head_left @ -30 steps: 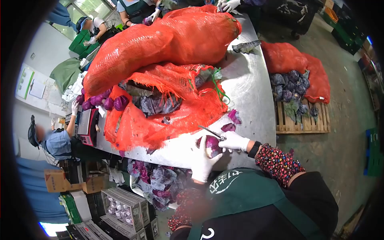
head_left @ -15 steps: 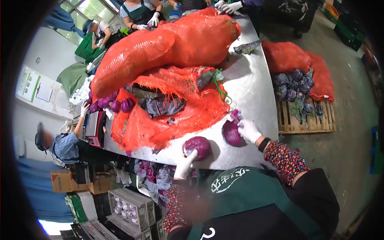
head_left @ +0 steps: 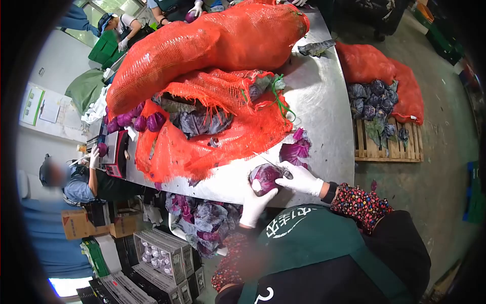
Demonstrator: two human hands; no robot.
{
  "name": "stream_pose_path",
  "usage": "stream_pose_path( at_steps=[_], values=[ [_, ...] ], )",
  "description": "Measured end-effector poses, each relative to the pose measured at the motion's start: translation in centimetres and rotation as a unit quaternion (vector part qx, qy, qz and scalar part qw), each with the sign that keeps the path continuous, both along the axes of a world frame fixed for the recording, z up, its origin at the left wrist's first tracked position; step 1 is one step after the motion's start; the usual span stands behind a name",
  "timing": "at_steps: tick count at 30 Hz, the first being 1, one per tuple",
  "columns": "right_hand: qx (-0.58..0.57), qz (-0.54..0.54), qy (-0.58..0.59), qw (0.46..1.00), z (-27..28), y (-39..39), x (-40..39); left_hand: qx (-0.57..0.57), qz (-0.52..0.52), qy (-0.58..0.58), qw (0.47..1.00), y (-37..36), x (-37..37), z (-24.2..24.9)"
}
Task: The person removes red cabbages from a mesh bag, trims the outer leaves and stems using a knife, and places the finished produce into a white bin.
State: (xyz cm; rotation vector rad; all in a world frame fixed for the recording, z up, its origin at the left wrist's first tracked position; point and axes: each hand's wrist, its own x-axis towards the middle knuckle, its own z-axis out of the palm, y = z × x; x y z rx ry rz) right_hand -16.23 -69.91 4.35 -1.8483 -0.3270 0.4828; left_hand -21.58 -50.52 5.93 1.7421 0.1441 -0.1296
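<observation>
A red cabbage (head_left: 265,179) with its pale stem end showing is between my gloved hands near the table's front edge. My left hand (head_left: 256,202) is wrapped round its lower left side. At its right side is my right hand (head_left: 299,179), fingers on the cabbage; whether it also holds a small tool is not visible. Loose purple leaves (head_left: 295,149) lie just beyond my right hand. To the left, an opened red mesh bag (head_left: 202,152) holds dark-leaved cabbages (head_left: 205,123). Behind it lies a full red mesh bag (head_left: 212,45).
Across the metal table (head_left: 324,111), co-workers stand at the far edge. Another person at left holds a cabbage beside a red scale (head_left: 119,154). Leaves fill a container (head_left: 207,218) below the front edge. A pallet (head_left: 390,147) with cabbages and bags stands right.
My two hands have come together on one cabbage, turned stem end into view. Loose leaves now lie where my right hand was. The person at left now holds a cabbage.
</observation>
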Motion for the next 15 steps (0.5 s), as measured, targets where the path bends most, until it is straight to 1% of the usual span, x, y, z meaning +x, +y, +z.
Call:
stream_pose_path(
  at_steps=[1,3,4,5,7,8,10,11,13,15],
  values=[
    [0.000,0.001,0.001,1.000,0.4,-0.1,0.0,0.000,0.001,0.001,1.000,-0.2,0.0,-0.4],
    [-0.056,0.014,0.009,0.998,0.6,-0.6,0.4,0.130,0.005,-0.085,0.988,-0.3,0.5,-1.4],
    [-0.052,0.002,-0.028,0.998,0.7,-0.8,0.7,0.157,0.006,-0.088,0.984,-0.6,0.6,-0.8],
    [-0.096,0.003,-0.058,0.994,1.1,-1.3,0.8,0.155,0.003,-0.088,0.984,-0.7,0.7,-0.2],
    [-0.140,0.008,-0.189,0.972,1.6,-1.8,0.6,0.186,-0.037,-0.058,0.980,-0.9,1.1,0.8],
    [-0.141,0.007,-0.188,0.972,1.6,-1.8,0.2,0.185,-0.038,-0.058,0.980,-1.0,1.2,0.4],
    [-0.171,0.024,-0.234,0.957,1.8,-1.7,-0.6,0.195,-0.066,-0.096,0.974,-1.0,1.9,-0.5],
    [-0.172,0.022,-0.234,0.957,2.2,-1.7,-0.7,0.194,-0.069,-0.096,0.974,-1.2,2.2,-0.8],
    [-0.209,0.048,-0.212,0.954,3.3,-1.8,-1.1,0.124,-0.071,-0.067,0.987,-2.1,2.6,-0.9],
    [-0.218,0.053,-0.202,0.953,3.5,-1.8,-1.0,0.138,-0.090,-0.075,0.983,-2.9,2.8,-0.4]
  ],
)
